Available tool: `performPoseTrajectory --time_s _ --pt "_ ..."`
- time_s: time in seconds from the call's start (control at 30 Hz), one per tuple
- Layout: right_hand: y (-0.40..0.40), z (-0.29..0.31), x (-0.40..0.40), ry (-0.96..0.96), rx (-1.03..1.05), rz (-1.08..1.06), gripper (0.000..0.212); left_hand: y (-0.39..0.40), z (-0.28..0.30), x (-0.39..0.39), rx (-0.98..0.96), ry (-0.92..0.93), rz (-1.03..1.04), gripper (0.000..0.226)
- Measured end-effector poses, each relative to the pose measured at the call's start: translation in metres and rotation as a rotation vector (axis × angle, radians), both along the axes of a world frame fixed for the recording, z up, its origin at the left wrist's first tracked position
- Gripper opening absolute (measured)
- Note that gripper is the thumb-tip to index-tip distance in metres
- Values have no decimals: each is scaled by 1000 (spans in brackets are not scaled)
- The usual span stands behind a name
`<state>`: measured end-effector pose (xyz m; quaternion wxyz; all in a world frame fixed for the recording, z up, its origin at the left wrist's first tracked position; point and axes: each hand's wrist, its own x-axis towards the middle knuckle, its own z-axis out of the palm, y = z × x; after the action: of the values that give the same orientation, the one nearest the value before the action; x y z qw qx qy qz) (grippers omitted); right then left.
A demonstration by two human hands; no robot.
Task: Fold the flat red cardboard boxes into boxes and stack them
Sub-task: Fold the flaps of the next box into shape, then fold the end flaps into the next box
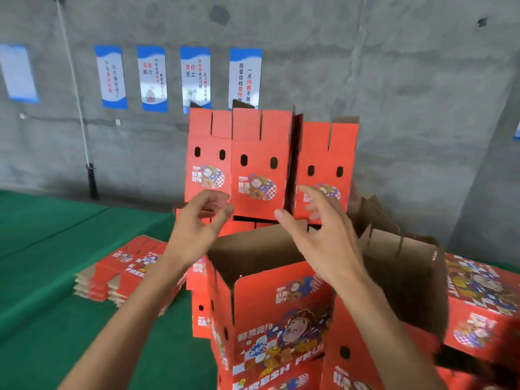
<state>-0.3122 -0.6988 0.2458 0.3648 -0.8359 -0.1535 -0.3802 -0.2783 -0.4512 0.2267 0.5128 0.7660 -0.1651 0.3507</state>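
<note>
Hands hovering above the open box point(270, 299), apparently between stacking and the next fold.

Left hand point(197, 223) fingers are curling loosely, right hand point(320, 232) fingers are spreading; neither is holding anything. Behind the box, folded boxes point(259, 164) are standing stacked; left of it, flat boxes point(123, 268) are lying piled. Next move likely calls for reaching left for a flat.
</note>
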Motion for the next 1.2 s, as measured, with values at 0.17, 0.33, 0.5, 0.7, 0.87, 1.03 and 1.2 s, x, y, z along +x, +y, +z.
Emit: performPoseTrajectory --time_s 0.17,0.33,0.5,0.7,0.87,1.03,1.2 --pt "86 -56 -47 -95 -24 110 65 95 -68 -40 -68 123 68 18" --pt "204 -101 -62 -312 -209 73 56 212 -132 -60 -200 195 93 23" --pt "319 -145 -37 -213 -42 254 55 335 -180 -54 -224 302 127 27" --pt "413 -200 34 120 100 273 57 438 -218 -16 -222 401 148 25" --pt "453 -257 101 307 124 172 54 493 -257 41 -228 474 139 21" --pt "473 -312 177 449 142 122 62 517 -292 114 -203 531 138 36" --pt "492 -363 240 635 126 106 66 541 -333 183 -72 616 245 33"
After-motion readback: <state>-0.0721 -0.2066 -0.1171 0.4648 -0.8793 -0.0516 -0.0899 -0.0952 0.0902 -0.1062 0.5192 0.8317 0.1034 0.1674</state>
